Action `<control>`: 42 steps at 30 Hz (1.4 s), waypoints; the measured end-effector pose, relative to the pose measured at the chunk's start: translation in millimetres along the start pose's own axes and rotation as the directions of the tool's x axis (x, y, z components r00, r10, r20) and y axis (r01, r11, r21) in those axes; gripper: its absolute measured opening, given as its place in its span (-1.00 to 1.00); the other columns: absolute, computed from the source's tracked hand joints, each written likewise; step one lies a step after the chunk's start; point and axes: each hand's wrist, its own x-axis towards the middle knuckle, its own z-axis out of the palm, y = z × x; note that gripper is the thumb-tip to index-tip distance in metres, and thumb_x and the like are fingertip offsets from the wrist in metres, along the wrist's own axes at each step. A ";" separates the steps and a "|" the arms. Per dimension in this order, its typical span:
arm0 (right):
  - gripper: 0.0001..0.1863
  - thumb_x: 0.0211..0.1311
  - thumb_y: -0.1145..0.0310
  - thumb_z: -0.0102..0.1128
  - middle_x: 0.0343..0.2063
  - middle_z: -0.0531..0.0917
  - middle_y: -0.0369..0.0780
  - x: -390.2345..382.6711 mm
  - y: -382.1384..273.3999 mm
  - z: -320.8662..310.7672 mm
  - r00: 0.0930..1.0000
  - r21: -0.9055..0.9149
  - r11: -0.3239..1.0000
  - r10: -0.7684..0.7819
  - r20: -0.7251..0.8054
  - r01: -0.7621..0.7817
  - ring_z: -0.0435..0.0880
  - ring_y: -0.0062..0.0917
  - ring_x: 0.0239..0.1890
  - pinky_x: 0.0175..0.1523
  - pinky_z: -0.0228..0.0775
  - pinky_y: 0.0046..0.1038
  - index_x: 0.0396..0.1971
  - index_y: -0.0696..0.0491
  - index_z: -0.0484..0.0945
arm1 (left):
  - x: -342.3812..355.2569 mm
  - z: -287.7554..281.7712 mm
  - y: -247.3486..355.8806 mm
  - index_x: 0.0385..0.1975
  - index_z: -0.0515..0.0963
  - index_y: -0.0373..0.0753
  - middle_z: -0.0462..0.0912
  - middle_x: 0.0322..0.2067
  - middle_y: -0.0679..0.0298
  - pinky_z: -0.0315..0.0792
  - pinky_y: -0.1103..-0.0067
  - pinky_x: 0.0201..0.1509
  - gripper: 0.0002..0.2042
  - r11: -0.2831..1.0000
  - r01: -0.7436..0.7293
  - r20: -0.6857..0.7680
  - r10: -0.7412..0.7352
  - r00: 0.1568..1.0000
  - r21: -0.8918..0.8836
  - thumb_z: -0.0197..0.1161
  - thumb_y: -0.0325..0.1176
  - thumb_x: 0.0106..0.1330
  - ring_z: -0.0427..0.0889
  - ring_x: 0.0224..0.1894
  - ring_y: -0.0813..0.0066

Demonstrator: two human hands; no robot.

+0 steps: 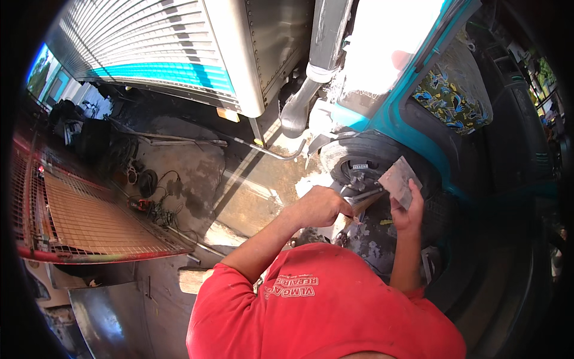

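My left hand [326, 206] is closed in front of my chest. Something small with a pinkish tip pokes out by its fingers; I cannot make out what it is. To the right, my right hand [408, 209] grips a flat grey plate [399, 178] by its lower edge, fingers on one side and thumb on the other. The plate is roughly square, with pale smears on its face, and is tilted. Both hands are apart from each other. Behind them stands a vehicle wheel [335, 157] under a teal body.
The teal cab's open doorway [412, 143] is at the right, with a patterned seat cover [454, 96] inside. A ribbed trailer body [149, 36] stands at far left. A red mesh frame [89, 209], cables [170, 209] and a bent metal pipe [275, 154] lie on the left.
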 end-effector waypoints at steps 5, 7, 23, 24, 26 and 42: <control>-0.59 0.60 0.19 0.31 0.04 0.78 -0.12 -57.0 -38.7 12.5 0.930 -0.177 0.913 -0.352 0.106 0.366 0.87 -0.27 -0.01 -0.16 0.83 -0.15 0.25 0.12 0.57 | -11.3 -39.1 30.5 0.15 0.78 -0.22 0.84 0.12 0.10 0.58 0.26 0.38 -0.60 0.952 -0.235 -0.390 0.144 0.910 -0.196 0.26 -0.69 0.37 0.80 0.23 0.09; -0.60 0.58 0.24 0.35 0.02 0.77 -0.14 -85.9 -4.6 -2.1 0.970 -0.084 0.966 -0.243 0.025 0.245 0.86 -0.30 0.00 -0.15 0.82 -0.12 0.25 0.10 0.57 | -2.6 -37.8 43.8 0.22 0.72 -0.35 0.79 0.19 -0.07 0.50 0.16 0.48 -0.61 0.888 -0.379 -0.592 0.164 0.789 -0.259 0.24 -0.74 0.44 0.76 0.29 0.03; -0.67 0.55 0.27 0.29 -0.08 0.80 -0.08 -275.9 60.3 -108.2 0.680 -0.543 0.481 -0.688 0.253 0.688 0.77 -0.34 -0.01 0.11 0.56 -0.28 0.11 0.17 0.66 | 43.0 237.6 -99.0 0.28 0.55 -0.48 0.68 0.22 -0.22 0.58 0.06 0.22 -0.57 0.695 -0.719 0.329 0.684 0.651 -0.024 0.27 -0.49 0.44 0.68 0.20 -0.30; -0.68 0.52 0.25 0.31 -0.12 0.79 -0.04 -280.3 60.4 -112.9 0.652 -0.606 0.399 -0.707 0.274 0.688 0.78 -0.20 -0.01 0.12 0.57 -0.24 0.06 0.17 0.66 | 52.7 244.4 -104.6 0.28 0.57 -0.45 0.69 0.24 -0.18 0.58 0.10 0.24 -0.60 0.503 -0.855 0.391 0.766 0.510 0.128 0.23 -0.43 0.51 0.70 0.25 -0.20; -0.68 0.52 0.25 0.30 -0.10 0.80 -0.03 -301.2 58.7 -124.2 0.671 -0.669 0.389 -0.707 0.222 0.633 0.79 -0.14 0.00 0.11 0.58 -0.21 0.07 0.17 0.66 | 79.0 255.3 -104.8 0.27 0.60 -0.38 0.70 0.22 -0.12 0.58 0.12 0.26 -0.62 -0.128 -0.953 0.538 0.842 0.042 0.275 0.18 -0.37 0.55 0.70 0.27 -0.09; -0.72 0.59 0.14 0.30 -0.55 0.38 -0.39 -499.0 59.9 -237.8 -0.019 0.291 0.024 -0.990 0.141 0.956 0.34 -0.67 -0.44 -0.29 0.05 -0.54 -0.26 0.02 0.75 | 37.2 265.5 160.9 0.01 0.77 -0.25 0.82 0.04 0.04 0.61 0.25 0.27 -0.58 0.655 -0.599 0.775 0.626 0.088 -0.461 0.06 -0.67 0.26 0.78 0.13 -0.01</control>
